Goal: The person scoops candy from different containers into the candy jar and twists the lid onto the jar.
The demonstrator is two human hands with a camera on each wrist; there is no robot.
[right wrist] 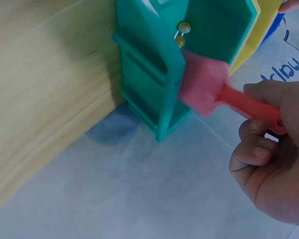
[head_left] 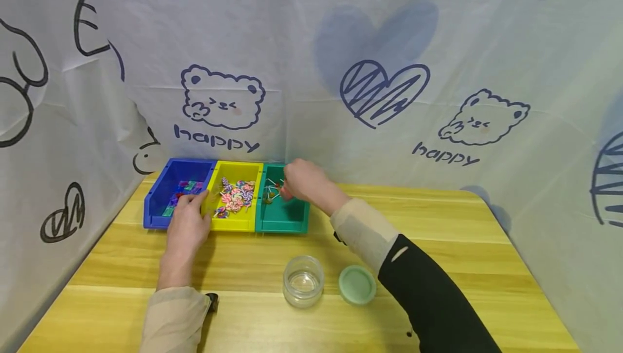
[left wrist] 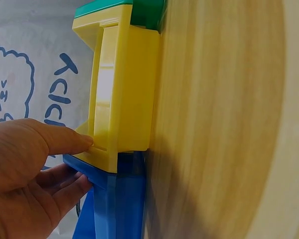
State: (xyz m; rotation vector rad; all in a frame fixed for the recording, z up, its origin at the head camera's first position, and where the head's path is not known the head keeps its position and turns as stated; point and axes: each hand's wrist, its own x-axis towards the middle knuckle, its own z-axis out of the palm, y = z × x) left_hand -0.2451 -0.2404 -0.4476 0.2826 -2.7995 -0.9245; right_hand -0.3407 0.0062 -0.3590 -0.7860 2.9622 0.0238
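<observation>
My right hand (head_left: 307, 181) grips a small red-pink shovel (right wrist: 207, 85) by its handle. The shovel's blade reaches over the wall of the green bin (head_left: 283, 226), where several tiny lollipops (head_left: 270, 195) lie. With thumb and fingers, my left hand (head_left: 187, 224) pinches the adjoining walls of the yellow bin (left wrist: 134, 89) and the blue bin (left wrist: 104, 209) at their front. Swirl-patterned candies (head_left: 234, 197) fill part of the yellow bin. Green, purple and red pieces (head_left: 191, 186) lie in the blue one, partly behind my left hand.
A clear jar (head_left: 304, 282) stands without a lid on the wooden table (head_left: 253, 320), in front of the bins. To its right lies a pale green round lid (head_left: 357, 285). A white printed curtain (head_left: 302, 72) hangs behind the bins and along both sides.
</observation>
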